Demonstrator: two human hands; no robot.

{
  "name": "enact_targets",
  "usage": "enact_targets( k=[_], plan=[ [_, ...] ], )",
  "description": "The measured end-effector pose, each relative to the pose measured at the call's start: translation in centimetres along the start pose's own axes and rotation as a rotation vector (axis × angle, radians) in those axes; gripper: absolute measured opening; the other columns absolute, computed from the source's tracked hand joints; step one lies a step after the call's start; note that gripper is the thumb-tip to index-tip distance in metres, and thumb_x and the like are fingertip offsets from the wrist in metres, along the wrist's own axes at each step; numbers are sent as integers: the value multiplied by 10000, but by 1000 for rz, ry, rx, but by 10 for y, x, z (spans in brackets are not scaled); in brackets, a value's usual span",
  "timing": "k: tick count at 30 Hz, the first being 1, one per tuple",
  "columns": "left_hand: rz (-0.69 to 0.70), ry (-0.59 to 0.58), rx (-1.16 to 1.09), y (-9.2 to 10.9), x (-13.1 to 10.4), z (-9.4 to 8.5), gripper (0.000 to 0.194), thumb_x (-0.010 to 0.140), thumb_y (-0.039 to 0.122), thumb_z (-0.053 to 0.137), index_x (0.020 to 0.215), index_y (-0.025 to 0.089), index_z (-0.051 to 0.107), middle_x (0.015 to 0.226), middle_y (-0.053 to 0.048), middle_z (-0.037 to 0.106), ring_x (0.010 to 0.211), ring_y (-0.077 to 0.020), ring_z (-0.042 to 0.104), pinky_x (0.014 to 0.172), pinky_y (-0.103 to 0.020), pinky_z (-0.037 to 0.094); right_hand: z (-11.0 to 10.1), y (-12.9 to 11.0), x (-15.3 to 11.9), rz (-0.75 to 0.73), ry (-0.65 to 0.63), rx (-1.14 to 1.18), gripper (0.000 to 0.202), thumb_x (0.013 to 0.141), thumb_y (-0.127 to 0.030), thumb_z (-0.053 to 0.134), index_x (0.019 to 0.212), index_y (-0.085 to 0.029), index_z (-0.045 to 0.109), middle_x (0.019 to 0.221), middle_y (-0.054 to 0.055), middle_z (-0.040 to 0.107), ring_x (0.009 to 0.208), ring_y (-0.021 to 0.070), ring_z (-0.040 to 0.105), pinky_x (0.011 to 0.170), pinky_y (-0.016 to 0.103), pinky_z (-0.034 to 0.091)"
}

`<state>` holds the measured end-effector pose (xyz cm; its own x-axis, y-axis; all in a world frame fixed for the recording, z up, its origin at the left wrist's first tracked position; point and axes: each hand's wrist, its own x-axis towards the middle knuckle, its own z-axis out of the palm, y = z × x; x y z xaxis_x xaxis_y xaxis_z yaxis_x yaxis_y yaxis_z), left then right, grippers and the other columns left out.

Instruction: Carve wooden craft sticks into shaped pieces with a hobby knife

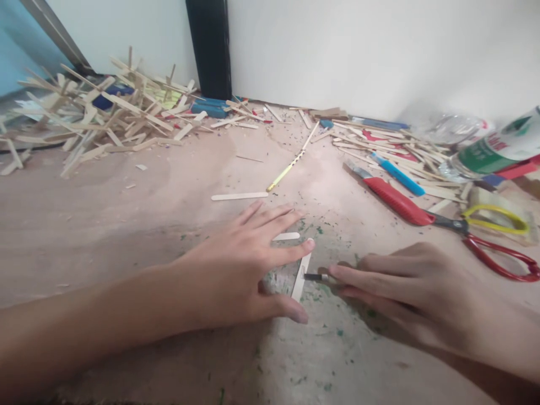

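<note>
My left hand [253, 256] lies with fingers spread over the table, its index fingertip on the upper end of a slanted wooden stick [300, 279] and its thumb by the lower end. A small mark shows on the stick's middle. From the right, my right hand [405, 287] grips a craft knife [316, 277], whose dark blade reaches the stick's right edge at that mark. Another pale stick [289, 236] is partly hidden under my left hand.
A stick [239, 196] and a yellow pencil [284, 171] lie beyond my left hand. Wooden pieces [113, 115] are piled back left. A red cutter [396, 199], scissors [502, 259], blue cutter [399, 174] and bottle [493, 149] lie right.
</note>
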<state>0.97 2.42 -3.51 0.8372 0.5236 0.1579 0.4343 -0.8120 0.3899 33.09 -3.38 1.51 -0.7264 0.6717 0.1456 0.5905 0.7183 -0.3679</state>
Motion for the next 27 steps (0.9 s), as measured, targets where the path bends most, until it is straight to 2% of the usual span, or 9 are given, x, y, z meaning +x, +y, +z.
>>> enact_targets(
  k=[3,8,10,13,18,21,23,27],
  plan=[
    [-5,15,-9,0,0,1,975,1015,981,663,1726,314,671,1926,-198,405,1806,-439,376,1478,-682,284,-3,8,5,-85,-52,49,309,1272,-214,530,1439,-187,789,901,12,807,633,111,725,553,286,464],
    [-2,16,-3,0,1,1,943,1009,937,733,1720,320,677,1925,-205,406,1809,-444,368,1474,-684,298,-8,10,6,-159,-68,-81,373,1265,-163,442,1481,-174,746,859,-2,763,595,123,686,534,308,448],
    [-4,19,-5,0,1,1,948,1008,937,736,1715,309,683,1920,-213,412,1807,-446,372,1469,-689,308,-7,9,5,-129,-72,-54,375,1286,-194,431,1467,-181,759,878,1,776,602,118,694,540,301,457],
    [-4,26,-10,1,1,0,957,1010,949,718,1710,298,688,1914,-222,419,1804,-445,379,1469,-688,308,-2,8,5,-63,-35,58,321,1288,-243,517,1421,-182,802,936,28,821,648,113,743,566,271,490],
    [-1,28,-4,0,2,0,955,1007,954,716,1703,301,695,1905,-224,436,1802,-442,386,1475,-679,297,0,4,9,21,-11,160,317,1273,-280,575,1388,-178,853,1013,86,897,727,162,839,590,276,561],
    [0,29,7,0,1,0,949,1005,954,720,1697,305,700,1902,-223,441,1798,-444,392,1469,-683,306,-2,0,11,65,-29,200,294,1254,-256,610,1372,-205,874,1016,75,910,741,168,854,624,264,605],
    [6,32,13,0,1,1,949,1003,951,729,1706,315,690,1901,-219,446,1795,-439,398,1466,-682,310,-2,1,11,54,-19,195,289,1246,-252,622,1375,-213,878,969,63,896,723,167,842,621,256,607],
    [25,45,30,0,0,2,941,1015,919,750,1707,285,686,1876,-248,474,1786,-441,417,1455,-694,324,-2,8,10,-42,13,166,274,1234,-238,644,1381,-184,870,862,29,820,606,130,746,547,249,516]
  ],
)
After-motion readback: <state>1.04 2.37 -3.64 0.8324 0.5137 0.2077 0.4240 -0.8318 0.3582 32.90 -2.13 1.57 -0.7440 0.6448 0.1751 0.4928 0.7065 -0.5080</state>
